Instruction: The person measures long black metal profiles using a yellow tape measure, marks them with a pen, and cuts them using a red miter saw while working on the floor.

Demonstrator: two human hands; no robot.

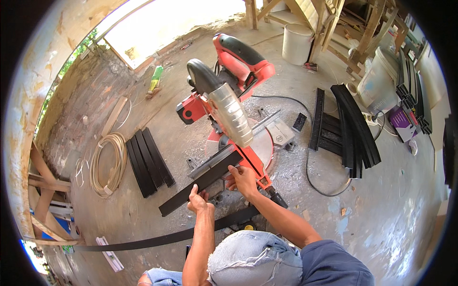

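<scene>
A short black profile strip (pixel 206 182) slants across the front of a red mitre saw (pixel 241 128), its upper end over the saw's base. My left hand (pixel 198 200) grips the near edge toward the strip's lower left end, thumb on top and fingers underneath. Near its upper right end my right hand (pixel 242 180) pinches the strip, thumb on the upper face and other fingers curled at the edge. The saw head with its metallic blade guard (pixel 231 114) stands raised above the strip. Where the strip meets the saw's fence is partly hidden.
Several black strips (pixel 148 162) lie left beside a coiled beige hose (pixel 109 164); more black profiles (pixel 355 126) are stacked right. A long black strip (pixel 176 237) crosses before my knees. The black cable (pixel 307 162) loops right. Buckets (pixel 296 44) stand behind.
</scene>
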